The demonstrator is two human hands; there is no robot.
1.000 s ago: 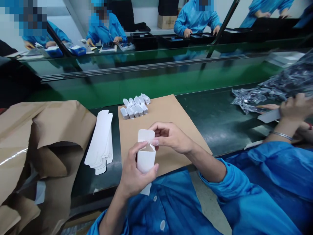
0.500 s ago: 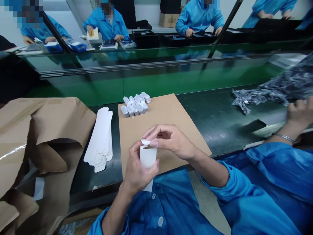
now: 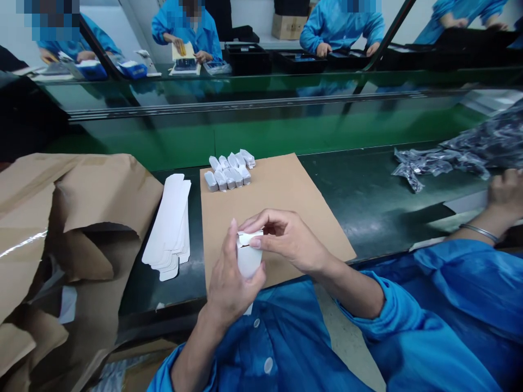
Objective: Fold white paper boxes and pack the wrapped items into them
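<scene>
My left hand (image 3: 232, 286) is wrapped round a small white carton (image 3: 248, 260), held upright over the near edge of a brown cardboard sheet (image 3: 281, 190). My right hand (image 3: 286, 239) pinches the carton's top flap and presses it down at the opening. A stack of flat white carton blanks (image 3: 169, 228) lies to the left of the sheet. Several small white folded pieces (image 3: 229, 171) sit in two rows at the sheet's far left corner.
Crumpled brown wrapping paper (image 3: 77, 218) fills the left side. A co-worker's hand (image 3: 504, 196) with a bracelet rests at the right, near a heap of clear plastic bags (image 3: 457, 152). A green conveyor belt (image 3: 261, 136) runs behind; people in blue coats work beyond it.
The carton's top flap stood open a second ago; my right hand has folded it down onto the opening. The co-worker's hand has drawn back to the right.
</scene>
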